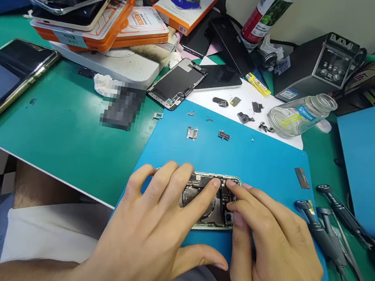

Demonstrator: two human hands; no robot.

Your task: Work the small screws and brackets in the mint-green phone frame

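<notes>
An opened phone [209, 211] lies screenless on a blue mat [169, 142], its circuit board and round charging coil exposed. My left hand [156, 217] spreads over its left part. The index fingertip presses on the board near the far edge, and the thumb points right, apart from the phone. At the right end, my right hand [272, 255] grips the phone with bent fingers; its thumb and a fingertip meet beside the camera opening. What lies between those fingertips is hidden. Beyond the hands sit a small metal bracket [192, 133] and another small part [224, 135].
Behind the mat lie a detached screen [178, 84], several small parts and a glass jar [301, 114]. Screwdrivers [322, 235] and tweezers [356, 267] are at the right. Stacked boxes [79, 36] stand back left, near another phone [6, 81]. A black box-shaped device [314, 68] stands back right.
</notes>
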